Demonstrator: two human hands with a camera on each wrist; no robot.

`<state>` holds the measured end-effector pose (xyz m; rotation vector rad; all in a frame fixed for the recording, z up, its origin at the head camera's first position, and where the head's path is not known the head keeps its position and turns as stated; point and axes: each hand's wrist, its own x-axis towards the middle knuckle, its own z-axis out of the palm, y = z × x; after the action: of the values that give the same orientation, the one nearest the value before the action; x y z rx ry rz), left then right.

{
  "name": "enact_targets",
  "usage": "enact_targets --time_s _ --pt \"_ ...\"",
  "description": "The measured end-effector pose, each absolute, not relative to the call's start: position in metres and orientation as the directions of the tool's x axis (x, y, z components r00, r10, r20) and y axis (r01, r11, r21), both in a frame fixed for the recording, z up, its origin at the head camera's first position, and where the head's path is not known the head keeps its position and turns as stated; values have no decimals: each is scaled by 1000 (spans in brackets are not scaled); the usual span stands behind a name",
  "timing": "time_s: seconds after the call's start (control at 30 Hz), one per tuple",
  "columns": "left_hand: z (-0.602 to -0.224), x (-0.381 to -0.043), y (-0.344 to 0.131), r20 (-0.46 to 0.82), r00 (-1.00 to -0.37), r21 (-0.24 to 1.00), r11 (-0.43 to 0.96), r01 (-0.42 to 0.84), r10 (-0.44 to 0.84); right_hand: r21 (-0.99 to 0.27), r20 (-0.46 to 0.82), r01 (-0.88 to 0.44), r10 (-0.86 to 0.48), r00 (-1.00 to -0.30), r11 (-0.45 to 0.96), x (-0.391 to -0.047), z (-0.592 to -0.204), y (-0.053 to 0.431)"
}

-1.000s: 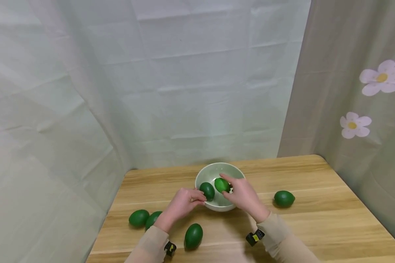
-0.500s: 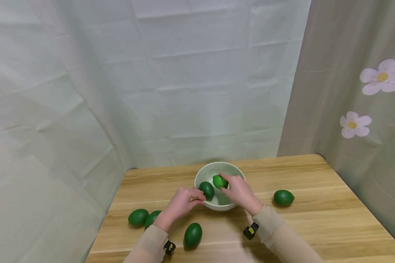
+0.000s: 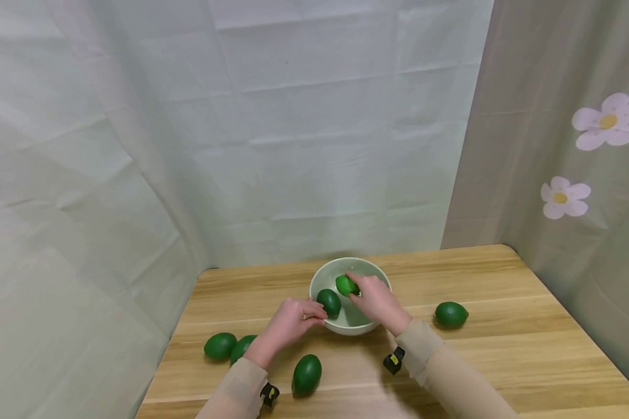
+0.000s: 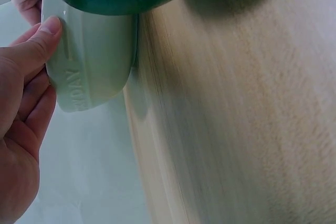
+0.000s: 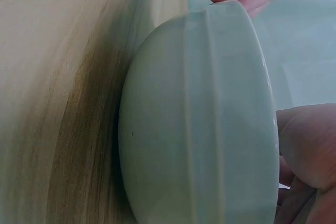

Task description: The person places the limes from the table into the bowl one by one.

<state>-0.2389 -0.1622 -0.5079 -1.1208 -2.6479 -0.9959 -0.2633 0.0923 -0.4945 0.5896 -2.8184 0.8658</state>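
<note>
A pale green bowl (image 3: pixel 350 331) stands on the table. My left hand (image 3: pixel 292 320) pinches its near left rim, thumb outside, as the left wrist view shows. My right hand (image 3: pixel 380 299) reaches into the bowl and grips a bright green lime (image 3: pixel 346 285) between thumb and fingers, toward the back of the bowl. Beside it, inside the bowl on the left, lies a dark green lime-shaped fruit (image 3: pixel 328 302). In the right wrist view the bowl's wall (image 5: pixel 199 119) hides the fruit and most of the right fingers.
More dark green fruits lie on the wooden table (image 3: pixel 503 349): one at the right (image 3: pixel 451 315), one in front of the bowl (image 3: pixel 307 375), and two at the left, a fruit (image 3: pixel 220 346) and another (image 3: pixel 242 347) partly behind my left wrist. Curtains (image 3: pixel 314 145) hang behind the table.
My right hand has moved a little left and farther back within the bowl, carrying the bright green lime with it. My left hand stays on the rim.
</note>
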Motion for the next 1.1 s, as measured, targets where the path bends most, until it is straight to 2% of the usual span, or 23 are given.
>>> enact_targets --time_s 0.33,1.1 --pt "-511 -240 -163 338 -711 515 511 688 617 -485 228 -414 -346 -910 770 -266 -499 88" --pt "-507 -239 -163 322 -718 522 517 678 617 -499 149 -346 -315 -937 795 -277 -503 77"
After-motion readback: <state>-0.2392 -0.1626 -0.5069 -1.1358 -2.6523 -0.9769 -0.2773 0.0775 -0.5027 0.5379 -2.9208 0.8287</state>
